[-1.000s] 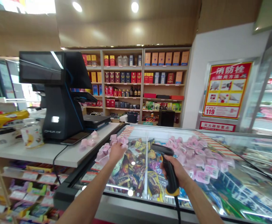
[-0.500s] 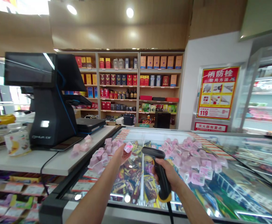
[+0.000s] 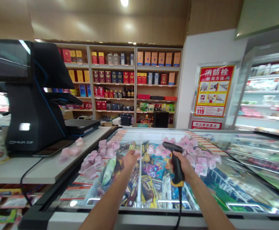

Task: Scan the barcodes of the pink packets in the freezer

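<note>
My left hand (image 3: 129, 158) is closed on a small pink cup (image 3: 137, 154), held over the freezer's glass top and partly hidden by my fingers. My right hand (image 3: 185, 166) grips a black and yellow barcode scanner (image 3: 177, 167) by its handle, its head pointing left and its cord hanging down. A loose group of pink cups (image 3: 91, 159) lies on the glass to the left of my left hand. More pink cups (image 3: 192, 151), some with white labels, are heaped around and beyond the scanner.
The chest freezer (image 3: 120, 212) shows bagged ice creams through its glass. At left, a black checkout machine (image 3: 31, 115) stands on a white counter (image 3: 45, 171), with several pink cups (image 3: 69, 151) beside it. Shelves of boxes (image 3: 112, 76) and a red fire-hydrant poster (image 3: 213, 91) are behind.
The view has turned rightward and come slightly closer. My left hand has turned over and its cup now faces away, lower over the glass. The scanner has shifted right with my right hand.
</note>
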